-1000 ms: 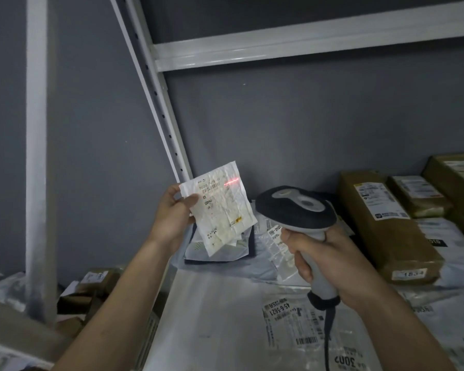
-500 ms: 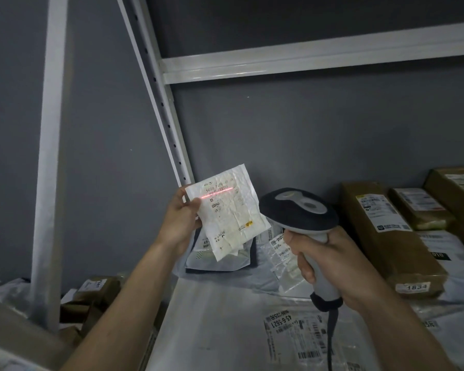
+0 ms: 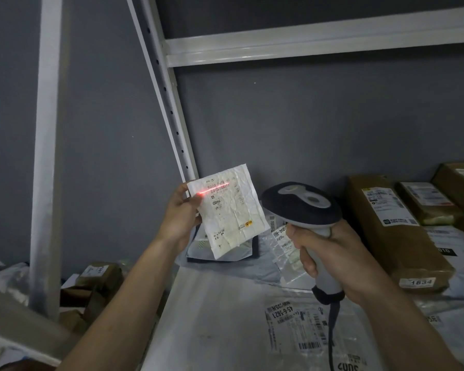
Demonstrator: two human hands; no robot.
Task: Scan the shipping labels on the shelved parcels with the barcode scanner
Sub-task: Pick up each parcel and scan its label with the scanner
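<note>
Near the centre of the frame, the left hand (image 3: 181, 216) holds up a small, crumpled white paper parcel (image 3: 229, 212), thumb curled over its upper left edge and fingers behind it. The parcel is raised clear of the shelf and tilted, its printed shipping label facing the camera. A thin red scan line (image 3: 213, 189) runs across the label's top rows of print, reaching the thumb at its left end.

Just right of the parcel, the right hand (image 3: 330, 259) is wrapped tightly round the pale grey handle of a black-and-grey handheld barcode scanner (image 3: 303, 206), whose rounded head sits apart from the parcel. A dark cable (image 3: 332, 333) hangs from the handle's base.

Below the hands, a large grey plastic mailer bag (image 3: 220, 314) with a label reading 45-6-5621 lies flat across the lower middle. At the right edge, a brown taped cardboard box (image 3: 402, 236) marked 1834 lies on other parcels. A white perforated metal shelf upright (image 3: 164, 92) slants through the upper middle of the frame.
</note>
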